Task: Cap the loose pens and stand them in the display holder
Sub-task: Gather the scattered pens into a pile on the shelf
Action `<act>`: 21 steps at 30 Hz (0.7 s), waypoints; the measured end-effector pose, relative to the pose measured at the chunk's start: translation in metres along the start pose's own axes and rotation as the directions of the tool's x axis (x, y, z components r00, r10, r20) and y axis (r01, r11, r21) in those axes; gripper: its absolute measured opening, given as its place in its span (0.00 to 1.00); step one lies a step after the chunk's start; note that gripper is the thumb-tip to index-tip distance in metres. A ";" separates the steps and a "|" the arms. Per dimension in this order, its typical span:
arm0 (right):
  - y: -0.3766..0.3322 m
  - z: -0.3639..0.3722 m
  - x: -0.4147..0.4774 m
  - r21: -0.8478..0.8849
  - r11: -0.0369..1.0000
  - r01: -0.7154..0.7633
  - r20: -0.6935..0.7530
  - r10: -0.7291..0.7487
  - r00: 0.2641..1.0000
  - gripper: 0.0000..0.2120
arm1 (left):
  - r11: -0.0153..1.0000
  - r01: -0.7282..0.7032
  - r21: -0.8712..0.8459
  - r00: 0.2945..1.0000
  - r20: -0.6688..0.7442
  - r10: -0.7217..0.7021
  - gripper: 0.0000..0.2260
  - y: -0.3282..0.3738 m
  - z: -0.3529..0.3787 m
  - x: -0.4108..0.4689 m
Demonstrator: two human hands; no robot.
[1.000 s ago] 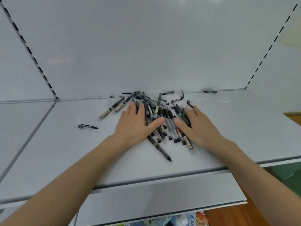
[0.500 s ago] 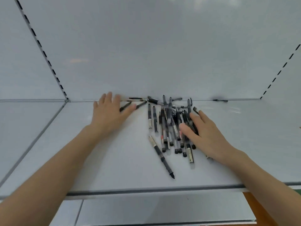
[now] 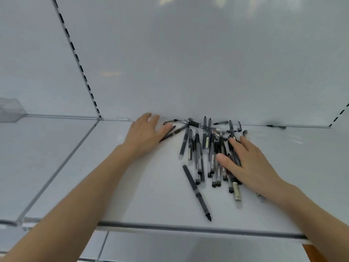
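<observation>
A heap of black pens (image 3: 205, 148) lies on the white shelf (image 3: 132, 186), most pointing front to back. One uncapped pen (image 3: 196, 191) lies apart toward the front edge. My right hand (image 3: 247, 163) lies flat with straight fingers on the right side of the heap. At the back wall my left hand (image 3: 145, 133) rests flat, its fingers over the ends of two pens (image 3: 170, 134) that stick out to the right. Loose caps (image 3: 239, 126) lie at the back. A clear holder (image 3: 10, 110) shows at the far left edge.
A lone pen (image 3: 275, 126) lies against the back wall to the right. A slotted upright (image 3: 79, 65) divides this shelf bay from the left one. The shelf's front lip (image 3: 188, 226) runs below my arms, with a lower shelf beneath.
My left hand left the heap and slid left and back to the pens at the wall. My right hand stayed on the heap. The view tilted and moved closer.
</observation>
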State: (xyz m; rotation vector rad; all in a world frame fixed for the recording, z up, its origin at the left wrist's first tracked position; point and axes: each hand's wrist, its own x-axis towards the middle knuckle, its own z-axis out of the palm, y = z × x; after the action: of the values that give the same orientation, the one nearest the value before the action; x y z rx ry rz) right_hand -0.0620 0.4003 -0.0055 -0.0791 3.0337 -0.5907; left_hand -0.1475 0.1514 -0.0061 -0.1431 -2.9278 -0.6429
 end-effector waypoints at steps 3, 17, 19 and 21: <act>-0.001 0.000 0.000 -0.003 1.000 -0.005 -0.008 0.005 1.000 0.43 | 0.954 0.264 0.140 0.962 -0.116 -0.249 0.32 -0.036 -0.010 0.009; 0.000 0.004 0.002 0.011 1.000 -0.009 -0.036 0.009 0.999 0.41 | 0.998 0.061 -0.022 0.992 0.114 -0.059 0.32 0.029 0.021 0.003; 0.001 0.003 0.002 0.031 1.000 -0.002 -0.039 0.003 0.999 0.38 | 0.993 0.010 -0.116 0.989 0.145 0.007 0.29 0.042 0.018 -0.006; 0.003 0.002 -0.001 0.077 0.997 -0.001 -0.042 0.004 0.999 0.38 | 0.984 -0.045 -0.172 0.991 0.116 0.066 0.29 0.037 0.010 -0.015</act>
State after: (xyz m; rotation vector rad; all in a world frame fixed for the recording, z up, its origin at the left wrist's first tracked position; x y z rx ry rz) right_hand -0.0613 0.4029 -0.0084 -0.0600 3.0468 -0.7180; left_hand -0.1290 0.1885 -0.0024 -0.2911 -2.9682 -0.9044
